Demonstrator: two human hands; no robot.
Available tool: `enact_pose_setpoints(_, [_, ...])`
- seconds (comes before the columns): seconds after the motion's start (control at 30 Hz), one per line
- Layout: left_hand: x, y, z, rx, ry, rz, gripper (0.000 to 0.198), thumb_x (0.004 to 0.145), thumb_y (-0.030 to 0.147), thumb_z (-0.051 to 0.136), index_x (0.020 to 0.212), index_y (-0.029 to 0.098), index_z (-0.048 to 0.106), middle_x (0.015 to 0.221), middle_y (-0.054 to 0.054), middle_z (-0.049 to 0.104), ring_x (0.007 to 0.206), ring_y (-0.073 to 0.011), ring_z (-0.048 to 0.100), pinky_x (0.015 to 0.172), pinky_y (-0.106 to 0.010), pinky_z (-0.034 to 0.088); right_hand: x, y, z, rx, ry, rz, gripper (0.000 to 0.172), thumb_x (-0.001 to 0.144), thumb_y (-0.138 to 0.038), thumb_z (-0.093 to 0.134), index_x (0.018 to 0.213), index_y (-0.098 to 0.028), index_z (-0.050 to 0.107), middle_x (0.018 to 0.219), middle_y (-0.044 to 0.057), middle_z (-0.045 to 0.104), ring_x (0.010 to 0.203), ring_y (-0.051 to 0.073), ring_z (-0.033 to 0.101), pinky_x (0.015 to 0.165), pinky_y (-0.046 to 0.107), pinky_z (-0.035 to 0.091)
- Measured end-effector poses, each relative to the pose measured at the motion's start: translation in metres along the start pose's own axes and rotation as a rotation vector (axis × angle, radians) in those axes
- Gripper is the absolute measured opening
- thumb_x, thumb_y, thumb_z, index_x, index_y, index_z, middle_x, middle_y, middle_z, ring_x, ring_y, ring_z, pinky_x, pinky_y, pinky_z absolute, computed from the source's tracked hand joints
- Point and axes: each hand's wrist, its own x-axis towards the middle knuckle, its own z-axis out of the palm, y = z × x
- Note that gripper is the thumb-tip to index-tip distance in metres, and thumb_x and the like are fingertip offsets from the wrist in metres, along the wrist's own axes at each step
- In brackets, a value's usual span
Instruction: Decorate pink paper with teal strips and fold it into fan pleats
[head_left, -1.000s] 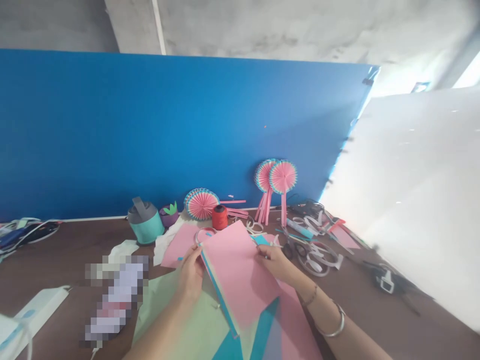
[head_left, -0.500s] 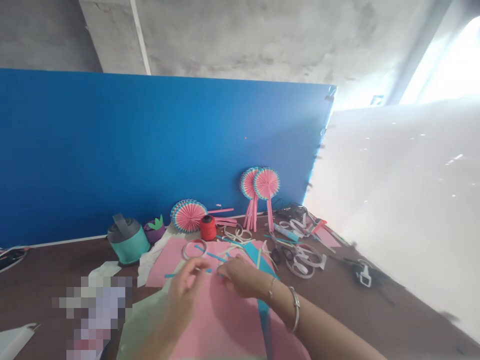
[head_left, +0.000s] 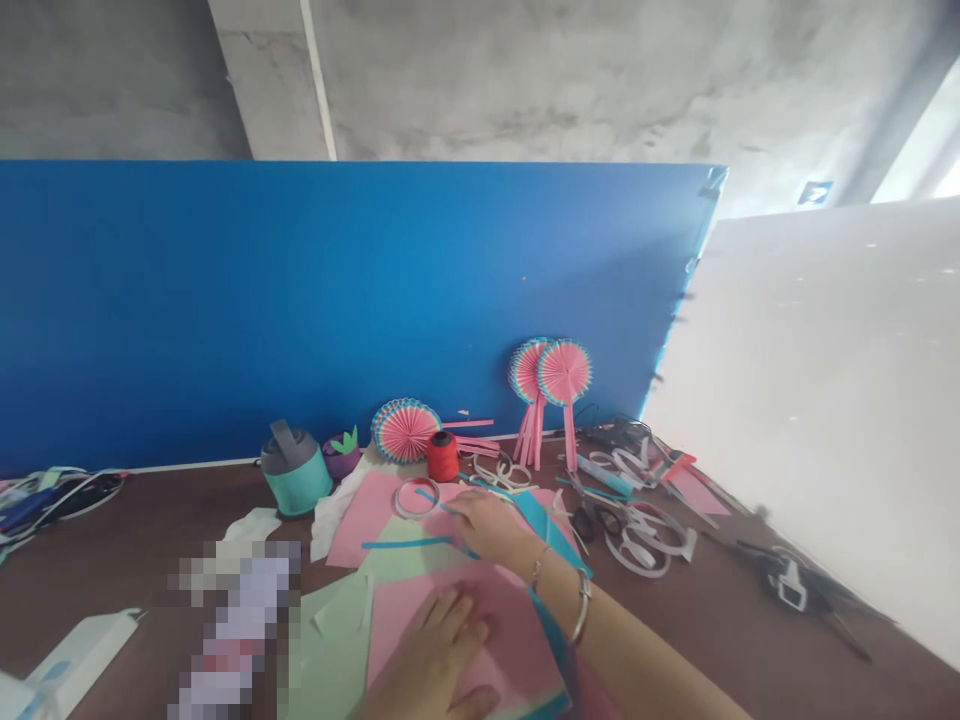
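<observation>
The pink sheet lies on the table directly under the left hand, which rests flat on it with the fingers spread, holding nothing in its grasp. The sheet shows on both sides of that hand, with blue paper along its lower right edge. Just beyond its far edge, the right hand reaches over the other papers, fingers bent and close together at the end of a short blue strip; I cannot tell whether they pinch it. A longer blue strip lies between the two hands, to their left. Green paper sits left of the pink sheet. Farther out are a roll of tape, a red spool of thread, scissors right of the right hand, and a pleated pink fan behind the spool.
</observation>
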Motion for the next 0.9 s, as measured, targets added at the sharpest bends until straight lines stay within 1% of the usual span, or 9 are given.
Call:
enact_pose_setpoints(0.1, [-0.002,-0.005,0.000,0.019,0.017,0.057,0.060,0.086,0.051,0.052,0.139,0.028,0.039,0.143,-0.011,0.044,0.132,-0.0333,0.038,0.109,-0.051,0.028,0.023,-0.017,0.018,-0.016,-0.037,-0.078,0.038,0.083,-0.012,0.046,0.119,-0.018,0.058,0.124,0.009,0.060,0.112,0.022,0.052,0.094,0.034,0.035])
enact_pose_setpoints(0.2, [-0.004,-0.008,-0.003,0.032,0.054,0.094,0.053,0.088,0.049,0.048,0.135,0.025,0.046,0.140,-0.012,0.047,0.131,-0.0314,0.039,0.109,-0.048,0.030,0.039,-0.021,0.025,-0.054,-0.073,-0.044,0.026,0.083,-0.015,0.049,0.105,-0.015,0.063,0.117,0.013,0.063,0.110,0.026,0.052,0.092,0.039,0.035])
enact_pose_setpoints(0.27, [-0.004,-0.010,-0.005,0.026,0.079,0.076,0.046,0.090,0.046,0.046,0.131,0.025,0.051,0.139,-0.012,0.049,0.131,-0.0299,0.041,0.110,-0.047,0.030,0.042,-0.020,0.021,-0.039,-0.036,-0.006,0.023,0.084,-0.015,0.048,0.099,-0.015,0.064,0.109,0.012,0.066,0.106,0.026,0.054,0.091,0.041,0.036])
enact_pose_setpoints(0.4, [-0.001,-0.009,-0.009,-0.036,0.170,-0.011,0.035,0.089,0.039,0.048,0.120,0.029,0.061,0.132,-0.008,0.057,0.125,-0.0288,0.048,0.107,-0.047,0.035,0.023,-0.018,-0.001,0.309,0.164,0.093,0.016,0.084,-0.019,0.050,0.093,-0.017,0.064,0.097,0.007,0.068,0.093,0.021,0.059,0.086,0.034,0.041])
enact_pose_setpoints(0.47, [0.001,-0.006,-0.015,-0.102,0.298,-0.083,0.029,0.088,0.033,0.049,0.112,0.030,0.065,0.123,-0.007,0.063,0.119,-0.0277,0.054,0.105,-0.046,0.039,0.003,-0.019,-0.013,0.539,0.213,0.107,0.016,0.087,-0.024,0.049,0.094,-0.018,0.062,0.097,0.005,0.068,0.090,0.019,0.060,0.081,0.029,0.044])
enact_pose_setpoints(0.53, [0.001,0.001,-0.024,-0.203,0.467,-0.171,0.028,0.088,0.030,0.048,0.110,0.030,0.065,0.115,-0.007,0.067,0.113,-0.0257,0.058,0.102,-0.042,0.043,-0.019,-0.019,-0.022,0.626,0.208,0.082,0.015,0.088,-0.028,0.049,0.091,-0.020,0.062,0.095,0.004,0.068,0.088,0.018,0.061,0.080,0.028,0.046])
enact_pose_setpoints(0.67, [0.005,0.020,-0.055,-0.434,0.785,-0.369,0.036,0.087,0.036,0.051,0.122,0.028,0.056,0.122,-0.009,0.061,0.116,-0.0270,0.054,0.098,-0.040,0.044,-0.056,-0.021,-0.029,0.449,0.304,-0.053,0.012,0.089,-0.026,0.050,0.097,-0.021,0.059,0.105,0.007,0.066,0.104,0.021,0.058,0.095,0.036,0.041])
enact_pose_setpoints(0.8, [0.021,0.032,-0.078,-0.576,0.772,-0.480,0.053,0.083,0.041,0.057,0.133,0.027,0.045,0.139,-0.009,0.047,0.130,-0.0287,0.040,0.095,-0.040,0.044,-0.069,-0.026,-0.030,0.156,0.304,-0.245,0.021,0.092,-0.012,0.041,0.102,-0.023,0.056,0.100,0.006,0.068,0.113,0.020,0.055,0.105,0.043,0.029])
enact_pose_setpoints(0.9, [0.032,0.028,-0.074,-0.639,0.731,-0.546,0.058,0.080,0.047,0.060,0.132,0.025,0.046,0.128,-0.011,0.056,0.120,-0.0297,0.050,0.080,-0.038,0.052,-0.069,-0.029,-0.026,0.020,0.380,-0.326,0.023,0.091,-0.007,0.039,0.097,-0.022,0.056,0.087,0.002,0.068,0.103,0.017,0.058,0.106,0.044,0.026])
